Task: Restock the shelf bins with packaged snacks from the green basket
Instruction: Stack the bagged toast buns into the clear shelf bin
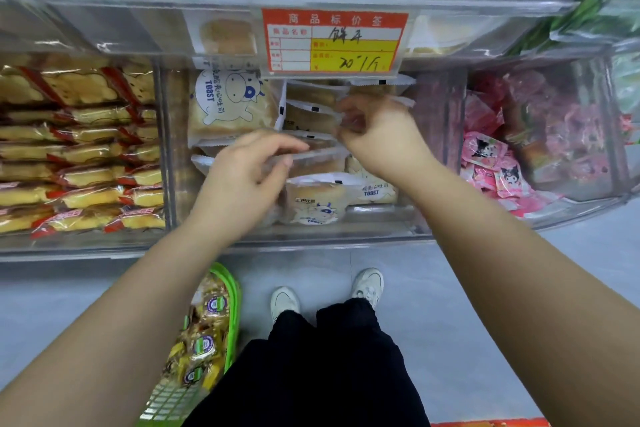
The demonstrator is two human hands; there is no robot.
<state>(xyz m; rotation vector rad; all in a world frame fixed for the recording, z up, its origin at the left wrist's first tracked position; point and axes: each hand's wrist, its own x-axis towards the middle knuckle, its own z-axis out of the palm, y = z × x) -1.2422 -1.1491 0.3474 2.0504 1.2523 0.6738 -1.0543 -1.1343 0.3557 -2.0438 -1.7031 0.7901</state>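
Left hand (242,177) and right hand (377,135) pinch toast packet (311,152).

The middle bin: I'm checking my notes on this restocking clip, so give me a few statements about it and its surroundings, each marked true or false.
1. Both hands are over the middle bin. True: the left hand and the right hand each hold a clear packet there.
2. The green basket stands on the shelf. False: it sits on the floor, by the person's left leg.
3. The bin on the left holds red-trimmed cake packets. True.
4. The price tag is blue. False: it is red and yellow.
5. The pink packets lie in the bin on the left. False: they are in the bin on the right.
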